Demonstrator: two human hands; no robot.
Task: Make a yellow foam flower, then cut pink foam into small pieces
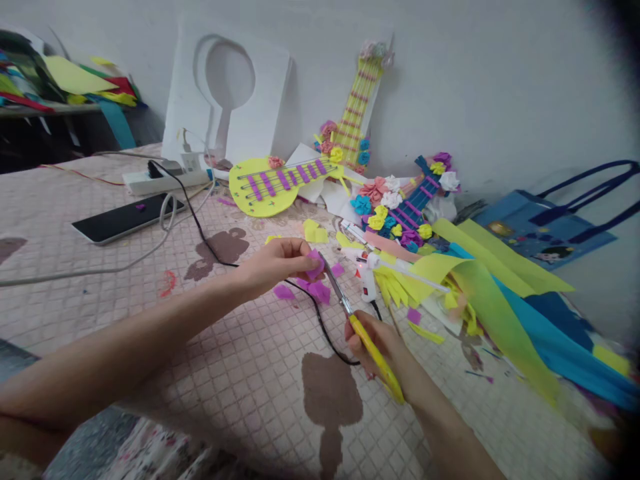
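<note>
My left hand [287, 260] pinches a small piece of purple paper [315, 264] between thumb and fingers. My right hand [377, 347] is wrapped round yellow-handled scissors [374, 353], whose blades point up and left to the edge of that piece. Whether the blades are parted is hard to make out. Below my left hand lie more purple paper pieces [315, 291] on the patterned cloth. Just beyond the scissors rests a white glue gun [369, 277] with a small red light. Yellow paper scraps [315, 231] are scattered behind my left hand.
Behind stand a yellow paper guitar [265, 190], a flower-trimmed blue one [415, 207] and a tall yellow one [357, 100]. A black cable [200, 227] crosses from the power strip [165, 179]. A phone [125, 217] lies left; paper strips [500, 320] and a blue bag [540, 227] lie right.
</note>
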